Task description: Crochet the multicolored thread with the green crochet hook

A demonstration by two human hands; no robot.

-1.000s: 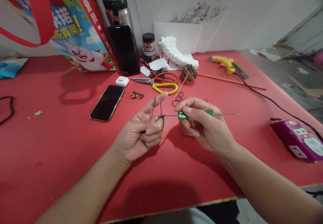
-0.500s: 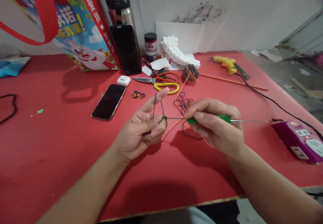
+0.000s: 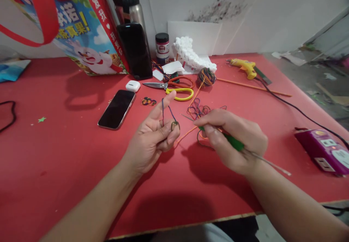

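One thin blue-purple strand of yarn (image 3: 163,112) runs over the raised forefinger of the left hand (image 3: 145,142), whose grip is narrow, thumb and fingers pinching a small dark loop (image 3: 172,126) of yarn. The right hand (image 3: 245,136) has its grip closed around the green handle of a crochet hook (image 3: 235,143), held aslant, one thin metal tip pointing toward the loop but apart from it, the other end jutting past the wrist. Loose yarn (image 3: 198,108) lies tangled on the red counter (image 3: 81,169), near the right hand's fingers; an orange length leads up to the yarn ball (image 3: 206,77). Scissors (image 3: 179,94) with yellow and red handles lie near the ball.
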